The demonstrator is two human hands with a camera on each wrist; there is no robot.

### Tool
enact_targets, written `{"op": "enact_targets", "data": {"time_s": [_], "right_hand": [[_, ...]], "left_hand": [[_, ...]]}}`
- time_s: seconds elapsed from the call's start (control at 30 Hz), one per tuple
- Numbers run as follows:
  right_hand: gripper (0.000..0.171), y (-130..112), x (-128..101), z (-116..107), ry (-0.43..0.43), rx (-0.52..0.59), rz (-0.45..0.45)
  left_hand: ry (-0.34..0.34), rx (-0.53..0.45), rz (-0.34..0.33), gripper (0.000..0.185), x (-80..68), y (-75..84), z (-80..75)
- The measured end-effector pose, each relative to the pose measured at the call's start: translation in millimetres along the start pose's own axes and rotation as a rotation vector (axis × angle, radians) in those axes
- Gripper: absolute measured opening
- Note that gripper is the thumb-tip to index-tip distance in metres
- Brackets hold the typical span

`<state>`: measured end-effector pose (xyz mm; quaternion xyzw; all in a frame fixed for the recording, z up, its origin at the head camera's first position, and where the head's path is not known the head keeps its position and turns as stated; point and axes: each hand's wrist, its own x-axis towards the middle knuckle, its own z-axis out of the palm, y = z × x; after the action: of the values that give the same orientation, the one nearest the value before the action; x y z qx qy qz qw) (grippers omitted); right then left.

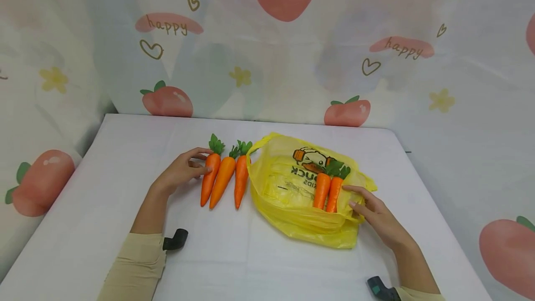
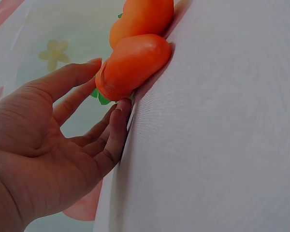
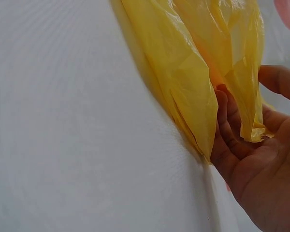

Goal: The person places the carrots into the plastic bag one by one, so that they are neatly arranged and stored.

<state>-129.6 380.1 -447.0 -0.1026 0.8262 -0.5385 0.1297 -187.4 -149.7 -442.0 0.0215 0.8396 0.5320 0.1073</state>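
Observation:
My left hand grips the upper part of the leftmost carrot, thumb on its side and fingers beside it near the leaves. Two more carrots, the middle one and the right one, lie next to it on the table. A yellow plastic bag with a duck print spreads over the table to the right. Two carrots lie at the bag's opening, their lower ends covered by its front fold. My right hand holds the bag's right edge loosely, the film passing between thumb and fingers.
The white-covered table reaches back to a curtain printed with peaches, hearts and "happy". Black wrist devices sit at the left and right forearms.

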Motion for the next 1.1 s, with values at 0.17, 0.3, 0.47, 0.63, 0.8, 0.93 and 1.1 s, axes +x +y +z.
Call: {"op": "enact_targets", "data": {"time_s": [0.17,0.3,0.47,0.63,0.8,0.93,1.1], "right_hand": [[0.045,2.0,0.9,-1.1,0.002,-0.009,0.004],[0.045,4.9,2.0,-1.9,0.0,-0.005,0.003],[0.045,5.2,2.8,-1.6,-0.009,-0.004,-0.001],[0.046,4.2,3.6,-1.5,-0.017,0.0,-0.001],[0.046,3.2,4.0,-1.6,-0.015,0.007,-0.003],[0.046,3.4,3.5,-1.6,-0.009,-0.001,0.005],[0.046,3.7,2.0,-1.7,0.0,-0.003,0.01]], "left_hand": [[-0.042,0.01,0.022,0.056,-1.7,0.7,0.0],[-0.07,0.027,0.04,0.061,-2.9,0.0,0.9],[-0.062,0.04,0.033,0.064,-4.3,1.2,2.7],[-0.044,0.05,0.017,0.063,-5.4,3.2,3.1],[-0.021,0.063,0.015,0.061,-4.2,2.8,2.4],[0.003,0.059,0.004,0.061,-2.8,2.1,1.4],[0.042,0.04,-0.004,0.061,-2.9,2.6,0.1]]}}
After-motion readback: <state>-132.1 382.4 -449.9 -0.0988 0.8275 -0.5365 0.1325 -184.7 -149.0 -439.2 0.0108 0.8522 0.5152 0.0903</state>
